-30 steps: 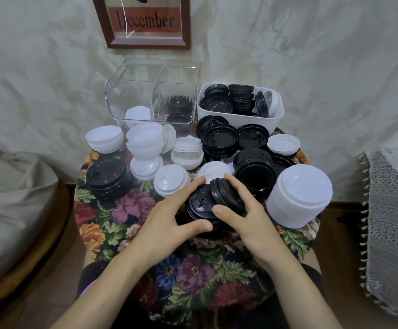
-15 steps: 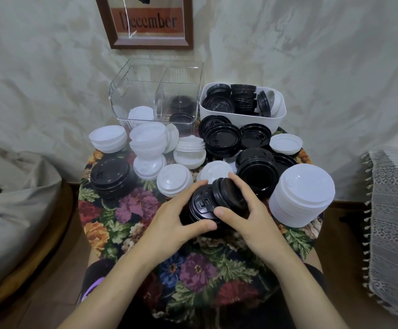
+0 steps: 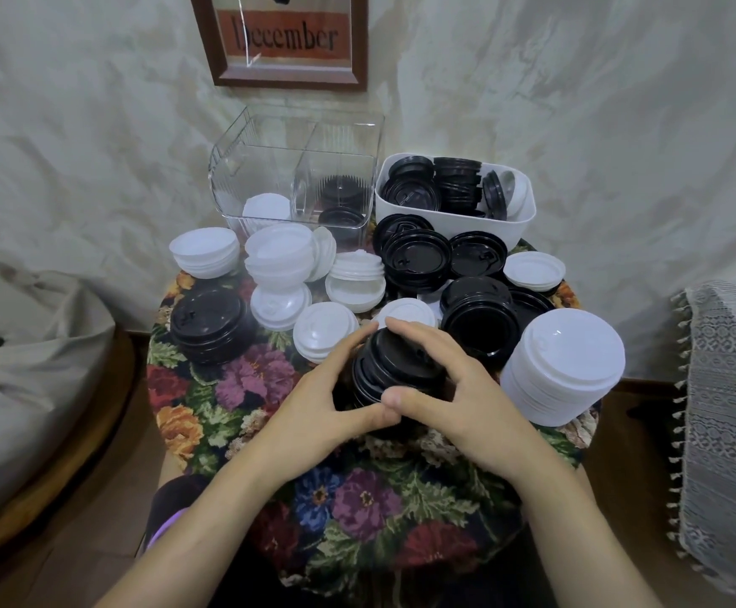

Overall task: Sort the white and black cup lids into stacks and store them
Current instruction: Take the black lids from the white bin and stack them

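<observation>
Both hands close around one stack of black lids (image 3: 390,366) at the middle of the small round table. My left hand (image 3: 317,410) grips its left side and my right hand (image 3: 458,397) curls over its top and right side, thumbs meeting in front. A tall stack of white lids (image 3: 568,366) stands just to the right. Another black stack (image 3: 210,324) sits at the left, and loose white lids (image 3: 322,326) and black lids (image 3: 480,318) crowd the far half of the table.
A clear divided bin (image 3: 296,168) at the back holds a few white and black lids. A white tub (image 3: 519,212) beside it is full of black lids. The floral tablecloth (image 3: 357,511) covers the table. A lace-covered seat (image 3: 730,410) stands at the right, a beanbag at the left.
The two separate black lid groups, one tilted in my right hand, have been pushed together into a single stack. My thumbs have closed in and now touch in front of it.
</observation>
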Demonstrator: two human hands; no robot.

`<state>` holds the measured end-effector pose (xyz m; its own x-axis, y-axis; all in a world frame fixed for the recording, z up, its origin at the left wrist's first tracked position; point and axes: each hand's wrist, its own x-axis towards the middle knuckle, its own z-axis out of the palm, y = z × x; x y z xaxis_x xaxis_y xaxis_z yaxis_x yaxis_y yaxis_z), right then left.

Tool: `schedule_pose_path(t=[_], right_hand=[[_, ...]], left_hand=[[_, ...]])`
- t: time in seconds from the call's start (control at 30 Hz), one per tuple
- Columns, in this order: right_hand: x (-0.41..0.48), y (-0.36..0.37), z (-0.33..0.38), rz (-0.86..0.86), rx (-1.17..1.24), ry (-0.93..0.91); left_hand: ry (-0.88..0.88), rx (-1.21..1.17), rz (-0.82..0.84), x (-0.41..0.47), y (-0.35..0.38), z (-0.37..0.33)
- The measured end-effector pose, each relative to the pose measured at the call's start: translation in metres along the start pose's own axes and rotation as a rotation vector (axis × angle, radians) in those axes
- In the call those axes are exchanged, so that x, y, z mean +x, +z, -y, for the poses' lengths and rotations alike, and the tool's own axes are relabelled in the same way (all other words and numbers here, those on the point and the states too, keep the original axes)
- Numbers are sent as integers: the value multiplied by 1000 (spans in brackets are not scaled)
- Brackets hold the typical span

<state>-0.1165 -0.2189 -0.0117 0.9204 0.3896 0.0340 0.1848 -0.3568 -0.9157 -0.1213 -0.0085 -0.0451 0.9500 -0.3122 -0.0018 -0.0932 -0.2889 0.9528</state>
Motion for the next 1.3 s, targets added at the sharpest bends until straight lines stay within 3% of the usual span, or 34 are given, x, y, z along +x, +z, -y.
schedule_pose_path(t=[0.37, 1.3], right_hand=[[0, 5, 3, -35, -50, 61], [-10, 8, -15, -77, 13, 47]], left_hand=[[20, 23, -51, 1, 2, 5], [3, 24, 5, 2, -2, 5]])
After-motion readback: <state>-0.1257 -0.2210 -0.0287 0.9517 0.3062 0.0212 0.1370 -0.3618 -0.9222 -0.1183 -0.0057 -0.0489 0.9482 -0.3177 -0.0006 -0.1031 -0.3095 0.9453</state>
